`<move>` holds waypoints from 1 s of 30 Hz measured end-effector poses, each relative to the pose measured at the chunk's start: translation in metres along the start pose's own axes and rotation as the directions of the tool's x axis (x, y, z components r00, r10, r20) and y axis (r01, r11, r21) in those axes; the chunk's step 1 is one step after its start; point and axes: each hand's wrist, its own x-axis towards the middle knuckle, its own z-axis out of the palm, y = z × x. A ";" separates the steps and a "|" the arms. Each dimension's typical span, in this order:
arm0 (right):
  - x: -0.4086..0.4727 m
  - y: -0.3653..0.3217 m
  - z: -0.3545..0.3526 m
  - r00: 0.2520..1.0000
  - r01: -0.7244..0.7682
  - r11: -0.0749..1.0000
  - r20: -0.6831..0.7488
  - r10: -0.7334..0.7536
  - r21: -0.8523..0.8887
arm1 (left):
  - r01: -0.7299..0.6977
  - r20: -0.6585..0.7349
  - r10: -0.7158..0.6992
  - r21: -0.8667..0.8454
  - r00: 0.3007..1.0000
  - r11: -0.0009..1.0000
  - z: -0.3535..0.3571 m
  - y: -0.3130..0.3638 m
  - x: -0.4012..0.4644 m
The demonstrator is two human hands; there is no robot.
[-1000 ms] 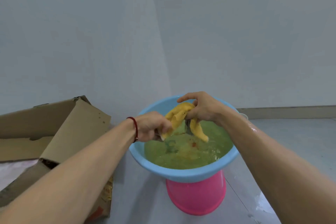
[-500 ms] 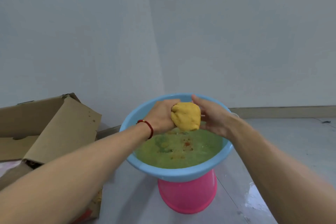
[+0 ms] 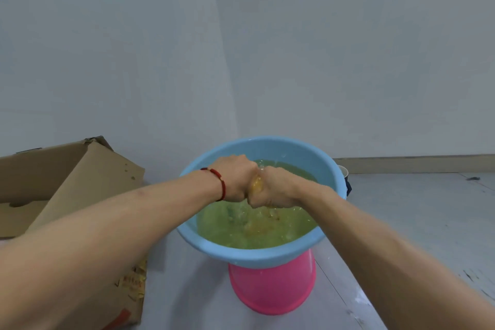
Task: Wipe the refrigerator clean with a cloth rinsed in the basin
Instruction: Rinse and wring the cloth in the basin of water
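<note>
A light blue basin (image 3: 257,256) holds greenish, cloudy water and rests on a pink upturned bucket (image 3: 270,289). Over the water, my left hand (image 3: 235,178) and my right hand (image 3: 273,187) press together, both clenched around a balled yellow cloth (image 3: 256,184). Only a small strip of the cloth shows between the fists. Water drips from it and ripples the surface below. A red string bracelet circles my left wrist. No refrigerator is in view.
An open cardboard box (image 3: 67,190) lies on the floor at the left, close to the basin. Bare grey walls meet in a corner behind the basin. A small cup (image 3: 343,170) peeks out behind the basin's right rim. Grey floor stretches to the right.
The cloth went from hanging loose between my hands to a ball, and now both fists squeeze it tight. My hands have come together and dropped closer to the water.
</note>
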 end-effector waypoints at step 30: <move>-0.012 -0.004 0.001 0.985 0.021 0.898 -0.144 -0.094 -0.440 | 0.392 0.543 -0.019 -0.581 0.840 0.713 0.008 -0.009 0.004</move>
